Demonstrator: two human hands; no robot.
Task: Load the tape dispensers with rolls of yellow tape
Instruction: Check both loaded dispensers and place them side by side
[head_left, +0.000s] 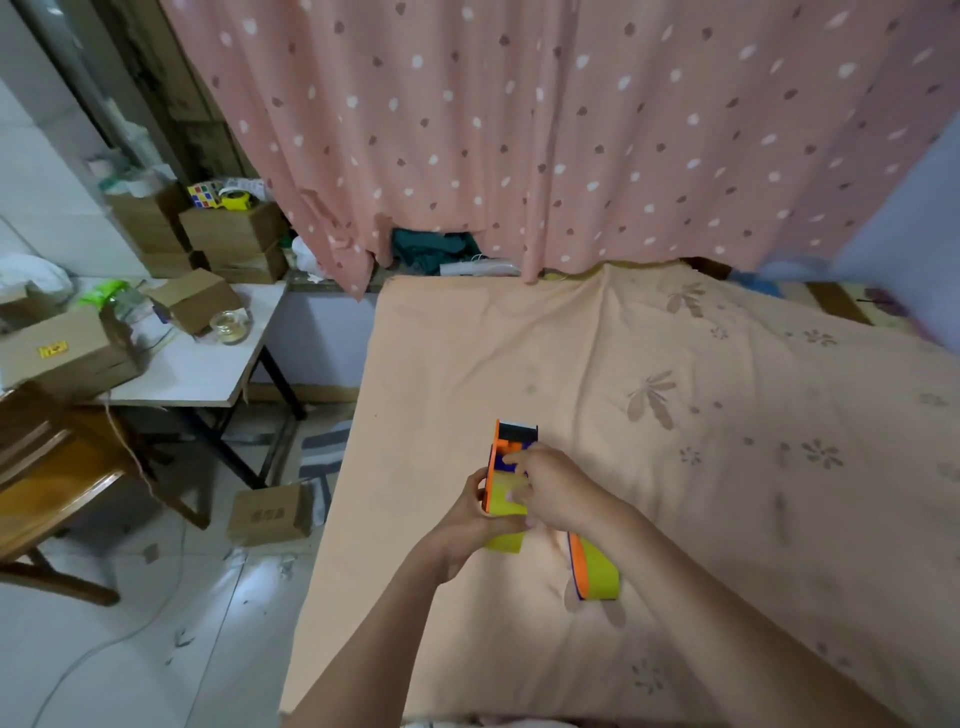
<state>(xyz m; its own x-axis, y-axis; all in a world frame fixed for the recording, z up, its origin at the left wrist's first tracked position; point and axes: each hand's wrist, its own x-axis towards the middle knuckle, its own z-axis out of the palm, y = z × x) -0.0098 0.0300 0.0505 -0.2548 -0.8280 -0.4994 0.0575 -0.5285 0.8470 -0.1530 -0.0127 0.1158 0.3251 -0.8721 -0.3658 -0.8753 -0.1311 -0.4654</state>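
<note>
Your bare forearms reach forward and converge. Your left hand (465, 512) curls its fingers (480, 486) shut in a grip from the left; your right hand (550, 491) arches over, its fingertips apparently pinching, though blur hides the contact.

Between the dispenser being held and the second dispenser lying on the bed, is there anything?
Head view: only the right hand and wrist lie between the held dispenser and the second dispenser; under them, peach bed sheet.
</note>
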